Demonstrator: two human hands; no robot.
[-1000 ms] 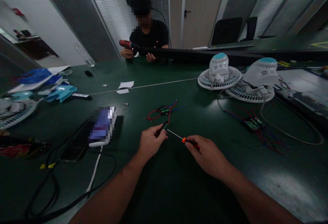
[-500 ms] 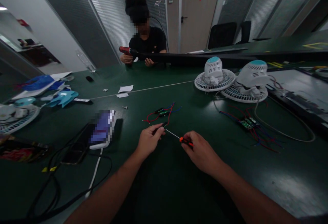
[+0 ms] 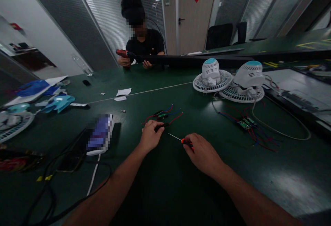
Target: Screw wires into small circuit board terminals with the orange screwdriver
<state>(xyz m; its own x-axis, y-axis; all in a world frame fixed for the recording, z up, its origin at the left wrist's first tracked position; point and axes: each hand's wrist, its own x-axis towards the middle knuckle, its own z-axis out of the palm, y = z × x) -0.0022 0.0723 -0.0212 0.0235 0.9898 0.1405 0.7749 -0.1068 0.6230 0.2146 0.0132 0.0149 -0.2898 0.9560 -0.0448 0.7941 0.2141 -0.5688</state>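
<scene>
My left hand (image 3: 149, 137) is closed on a small black part (image 3: 160, 126) joined to a little green circuit board (image 3: 162, 115) with red and blue wires, lying on the dark green table (image 3: 168, 184). My right hand (image 3: 203, 153) grips a small screwdriver (image 3: 181, 139) with an orange collar. Its thin metal shaft points left towards the black part, its tip a short way from it.
Two white fan heads (image 3: 210, 74) (image 3: 248, 79) lie face down at the right, with a second wired board (image 3: 245, 122) before them. A phone (image 3: 99, 134) and black cables lie left. Fan parts (image 3: 58, 102) sit far left. A person (image 3: 141, 45) opposite holds a red power tool (image 3: 122, 53).
My left hand has moved forward to the wired board with the black part. The screwdriver tip, near that part before, is now a little apart. The view has tilted up.
</scene>
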